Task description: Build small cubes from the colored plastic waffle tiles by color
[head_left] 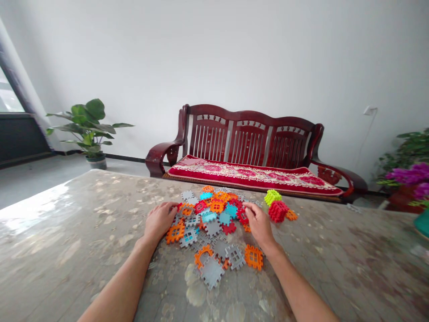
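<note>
A heap of flat plastic interlocking tiles (214, 223) in grey, orange, red and blue lies on the table (83, 232). My left hand (160, 220) rests on the heap's left edge, fingers curled, its tips touching a red tile (179, 206). My right hand (258, 222) sits at the heap's right side, fingers bent and pinching at a red tile (241, 216). Just right of that hand stand a red cube (278, 210) and a yellow-green cube (272, 196) built of tiles, with an orange tile (291, 215) beside them.
A dark wooden bench (248, 147) with a red floral cushion stands behind the table. A potted green plant (89, 129) is on the floor at left. Purple flowers (410, 174) and a teal pot (422, 222) sit at the right edge.
</note>
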The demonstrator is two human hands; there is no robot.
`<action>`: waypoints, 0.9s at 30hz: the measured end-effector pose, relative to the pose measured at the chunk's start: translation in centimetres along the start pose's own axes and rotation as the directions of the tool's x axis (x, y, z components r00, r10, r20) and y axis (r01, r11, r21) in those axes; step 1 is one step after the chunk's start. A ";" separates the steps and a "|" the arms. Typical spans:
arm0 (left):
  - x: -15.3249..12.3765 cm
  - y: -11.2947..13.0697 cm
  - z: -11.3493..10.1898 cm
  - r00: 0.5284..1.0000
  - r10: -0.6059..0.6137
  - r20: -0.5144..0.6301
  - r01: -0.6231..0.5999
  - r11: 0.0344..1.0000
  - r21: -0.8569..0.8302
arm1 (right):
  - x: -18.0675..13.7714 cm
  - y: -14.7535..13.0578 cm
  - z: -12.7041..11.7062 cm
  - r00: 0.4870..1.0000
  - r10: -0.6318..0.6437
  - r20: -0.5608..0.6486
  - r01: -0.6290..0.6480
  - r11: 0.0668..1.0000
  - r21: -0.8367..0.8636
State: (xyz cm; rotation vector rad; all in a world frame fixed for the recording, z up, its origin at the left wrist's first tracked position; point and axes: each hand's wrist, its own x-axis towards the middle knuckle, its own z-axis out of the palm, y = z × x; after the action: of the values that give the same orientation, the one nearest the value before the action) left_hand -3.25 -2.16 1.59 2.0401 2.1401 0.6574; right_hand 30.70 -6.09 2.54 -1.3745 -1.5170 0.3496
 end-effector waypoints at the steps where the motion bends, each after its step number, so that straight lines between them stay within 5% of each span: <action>1: 0.0 0.0 0.0 1.000 0.002 -0.003 -0.002 1.000 0.001 | 0.3 0.8 -0.5 1.000 0.015 -0.018 -0.015 1.000 -0.026; 8: 0.0 0.1 -0.1 1.000 -0.003 -0.001 0.003 1.000 -0.001 | 0.7 4.8 -1.8 0.996 0.092 0.015 -0.087 0.973 -0.214; 19: 0.2 -0.3 0.3 1.000 0.006 0.002 -0.006 1.000 -0.008 | -0.3 3.0 -1.3 0.992 -0.001 0.126 0.065 0.863 -0.501; 27: 0.2 -0.2 0.1 1.000 0.011 0.002 -0.011 1.000 0.010 | 1.5 3.0 -4.2 0.983 -0.133 -0.129 0.038 0.827 -0.561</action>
State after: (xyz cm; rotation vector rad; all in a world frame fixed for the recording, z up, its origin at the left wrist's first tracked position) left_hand -3.43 -1.97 1.43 2.0586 2.1365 0.6478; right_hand 36.01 -5.54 2.83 -1.7256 -1.6009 -0.2917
